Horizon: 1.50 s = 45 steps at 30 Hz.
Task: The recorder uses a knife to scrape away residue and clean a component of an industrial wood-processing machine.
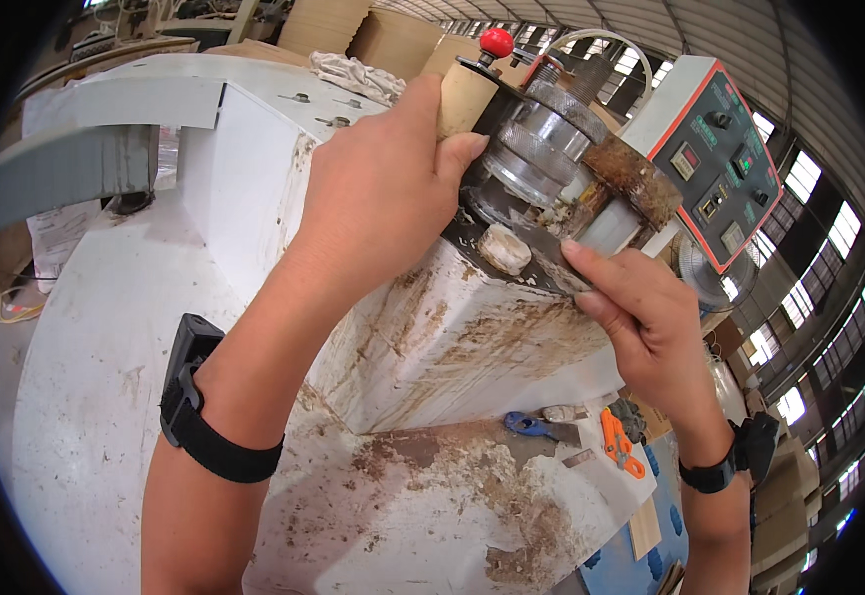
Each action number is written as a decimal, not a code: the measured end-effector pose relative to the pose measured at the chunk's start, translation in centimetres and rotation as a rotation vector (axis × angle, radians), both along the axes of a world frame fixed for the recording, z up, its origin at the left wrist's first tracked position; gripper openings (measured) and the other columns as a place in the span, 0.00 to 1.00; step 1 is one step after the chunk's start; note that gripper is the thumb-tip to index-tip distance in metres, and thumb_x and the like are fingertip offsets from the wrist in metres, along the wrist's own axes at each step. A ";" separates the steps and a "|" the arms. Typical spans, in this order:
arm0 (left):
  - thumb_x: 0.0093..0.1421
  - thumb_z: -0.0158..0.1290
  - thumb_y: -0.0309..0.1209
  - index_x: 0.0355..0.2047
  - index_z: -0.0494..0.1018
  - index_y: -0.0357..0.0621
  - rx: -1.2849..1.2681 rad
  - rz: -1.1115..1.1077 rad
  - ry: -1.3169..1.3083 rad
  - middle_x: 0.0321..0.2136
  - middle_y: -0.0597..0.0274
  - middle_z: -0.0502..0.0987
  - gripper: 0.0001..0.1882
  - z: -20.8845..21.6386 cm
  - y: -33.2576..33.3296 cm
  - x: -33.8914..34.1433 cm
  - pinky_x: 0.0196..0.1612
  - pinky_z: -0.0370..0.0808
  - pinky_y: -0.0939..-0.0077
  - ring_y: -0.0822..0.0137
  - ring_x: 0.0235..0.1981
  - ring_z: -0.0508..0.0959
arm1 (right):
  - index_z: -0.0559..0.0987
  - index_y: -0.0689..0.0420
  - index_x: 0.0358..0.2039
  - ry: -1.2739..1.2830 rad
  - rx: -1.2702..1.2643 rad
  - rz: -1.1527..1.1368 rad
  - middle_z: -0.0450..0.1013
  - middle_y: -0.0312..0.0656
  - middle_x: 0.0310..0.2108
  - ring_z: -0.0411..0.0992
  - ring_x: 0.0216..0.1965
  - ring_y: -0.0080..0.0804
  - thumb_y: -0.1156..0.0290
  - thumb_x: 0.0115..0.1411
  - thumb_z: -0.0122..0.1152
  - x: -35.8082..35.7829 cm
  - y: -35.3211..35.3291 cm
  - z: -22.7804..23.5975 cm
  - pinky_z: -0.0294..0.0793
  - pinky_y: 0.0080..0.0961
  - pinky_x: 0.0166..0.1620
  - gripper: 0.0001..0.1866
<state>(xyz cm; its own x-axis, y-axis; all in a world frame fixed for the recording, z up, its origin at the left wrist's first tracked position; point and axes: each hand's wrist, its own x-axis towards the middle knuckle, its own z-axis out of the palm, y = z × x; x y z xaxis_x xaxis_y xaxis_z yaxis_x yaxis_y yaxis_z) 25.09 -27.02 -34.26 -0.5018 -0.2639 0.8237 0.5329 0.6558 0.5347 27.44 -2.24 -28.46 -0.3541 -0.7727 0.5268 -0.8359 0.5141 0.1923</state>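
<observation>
My left hand (378,193) is closed round a beige, smooth-sided piece (466,101) beside the machine's metal rollers; its far side is hidden by my fingers. My right hand (650,307) pinches the end of a thin, flat dark strip (563,268) at the edge of the machine's top plate. Ahead of both hands stand shiny ridged metal rollers (531,149) with whitish residue around them. Between my hands, a round off-white lump (505,250) rests on the dark plate. Just beyond the beige piece rises a red ball knob (497,42) on a lever.
A control box (715,164) with switches stands at the right. Below the brown-stained white housing (442,337) lie a blue-handled scraper (536,426) and orange-handled scissors (621,443). Crumpled white cloth (355,77) sits at the back. A grey curved arm (70,174) crosses the left.
</observation>
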 end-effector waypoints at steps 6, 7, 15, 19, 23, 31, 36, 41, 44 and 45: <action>0.65 0.52 0.40 0.41 0.67 0.37 -0.001 -0.003 -0.008 0.26 0.45 0.79 0.17 0.1 0.0 0.0 0.36 0.74 0.50 0.43 0.31 0.79 | 0.79 0.50 0.55 -0.021 -0.093 -0.024 0.66 0.42 0.23 0.65 0.24 0.37 0.79 0.58 0.64 0.0 -0.8 -0.4 0.67 0.29 0.31 0.23; 0.65 0.52 0.40 0.41 0.67 0.37 0.000 -0.005 -0.008 0.26 0.45 0.79 0.17 0.1 0.1 -0.1 0.36 0.74 0.50 0.43 0.31 0.79 | 0.79 0.52 0.55 -0.041 -0.092 -0.064 0.67 0.40 0.23 0.65 0.24 0.34 0.77 0.60 0.64 0.0 -0.8 -0.4 0.67 0.28 0.31 0.22; 0.66 0.53 0.36 0.56 0.69 0.42 0.033 -0.021 -0.082 0.32 0.49 0.81 0.21 0.3 -0.1 0.4 0.40 0.74 0.66 0.54 0.33 0.80 | 0.77 0.58 0.58 -1.056 -0.397 -0.316 0.69 0.32 0.26 0.59 0.22 0.15 0.63 0.68 0.57 1.7 -2.6 3.9 0.57 0.13 0.25 0.21; 0.66 0.52 0.35 0.58 0.68 0.42 0.051 -0.033 -0.098 0.34 0.48 0.81 0.21 0.5 0.1 0.6 0.42 0.74 0.67 0.55 0.35 0.80 | 0.76 0.58 0.58 -1.145 -0.367 -0.301 0.68 0.32 0.26 0.58 0.21 0.16 0.62 0.68 0.56 1.0 -2.3 4.6 0.55 0.15 0.22 0.21; 0.67 0.52 0.35 0.59 0.68 0.43 0.068 -0.082 -0.131 0.38 0.48 0.81 0.22 0.7 0.0 0.7 0.46 0.74 0.68 0.56 0.38 0.80 | 0.75 0.58 0.59 -1.186 -0.285 -0.337 0.68 0.32 0.26 0.58 0.21 0.16 0.62 0.69 0.56 1.0 -1.9 5.6 0.55 0.15 0.21 0.22; 0.66 0.52 0.41 0.58 0.68 0.48 0.044 -0.072 -0.042 0.30 0.48 0.81 0.22 0.1 -0.2 0.3 0.40 0.74 0.55 0.45 0.34 0.80 | 0.72 0.59 0.61 -1.349 -0.464 -0.201 0.71 0.36 0.26 0.61 0.20 0.18 0.61 0.68 0.58 2.6 2.2 5.0 0.58 0.17 0.21 0.25; 0.67 0.52 0.39 0.60 0.66 0.41 0.125 -0.209 -0.005 0.41 0.45 0.80 0.24 -0.6 1.2 1.3 0.46 0.74 0.62 0.50 0.37 0.81 | 0.71 0.61 0.62 -1.472 -0.552 -0.064 0.77 0.45 0.30 0.68 0.21 0.22 0.61 0.69 0.57 4.0 5.7 2.2 0.66 0.20 0.23 0.25; 0.64 0.55 0.28 0.49 0.73 0.35 -0.300 0.042 0.409 0.43 0.52 0.77 0.15 -3.2 3.2 6.1 0.42 0.72 0.70 0.61 0.38 0.77 | 0.69 0.62 0.63 -1.611 -0.504 0.096 0.80 0.48 0.33 0.72 0.22 0.25 0.64 0.70 0.55 3.8 9.0 -2.6 0.72 0.22 0.27 0.25; 0.62 0.60 0.35 0.48 0.73 0.37 -0.134 -0.447 -0.006 0.39 0.55 0.78 0.19 -4.8 7.0 10.0 0.39 0.73 0.73 0.64 0.36 0.77 | 0.69 0.62 0.63 -1.731 -0.476 0.192 0.80 0.48 0.35 0.73 0.24 0.25 0.65 0.71 0.54 4.1 9.3 -4.4 0.74 0.23 0.28 0.24; 0.67 0.52 0.37 0.44 0.73 0.34 -0.185 -0.561 -0.194 0.42 0.53 0.78 0.16 -4.6 7.2 10.7 0.41 0.72 0.75 0.68 0.39 0.76 | 0.69 0.62 0.63 -1.786 -0.439 0.207 0.80 0.48 0.35 0.74 0.24 0.25 0.65 0.71 0.53 3.8 9.4 -4.9 0.74 0.23 0.28 0.23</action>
